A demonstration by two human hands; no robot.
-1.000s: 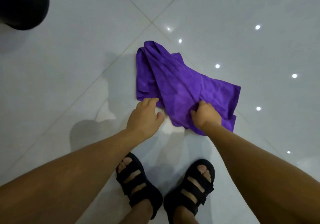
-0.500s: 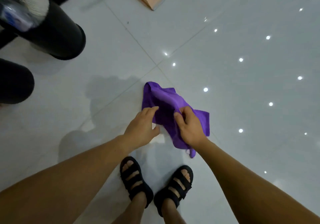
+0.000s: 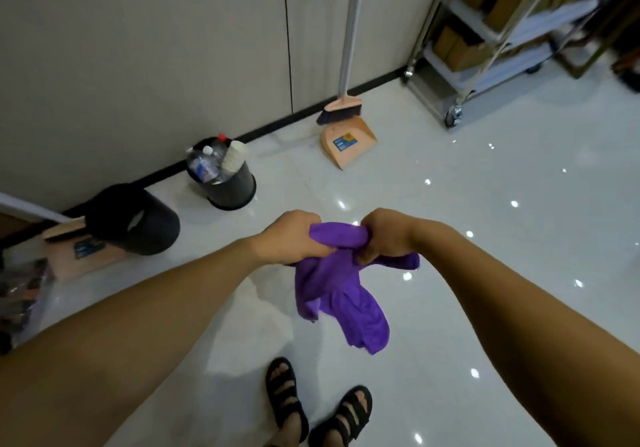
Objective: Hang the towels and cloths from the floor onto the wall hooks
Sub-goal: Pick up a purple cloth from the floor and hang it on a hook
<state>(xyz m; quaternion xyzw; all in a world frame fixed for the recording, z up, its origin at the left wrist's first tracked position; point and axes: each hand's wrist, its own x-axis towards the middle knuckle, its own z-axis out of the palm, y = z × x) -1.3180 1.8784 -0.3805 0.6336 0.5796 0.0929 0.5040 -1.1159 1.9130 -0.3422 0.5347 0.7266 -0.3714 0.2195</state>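
Left grip (image 3: 293, 238), right grip (image 3: 385, 235) around purple cloth (image 3: 346, 304)

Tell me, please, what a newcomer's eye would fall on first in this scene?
The bright purple cloth at the centre stands out first, bunched between the left hand and the right hand, its loose end hanging over the glossy white floor. Behind it, by the wall, a black bin stuffed with plastic bottles and paper cups catches the eye, with a peach dustpan and broom to its right.
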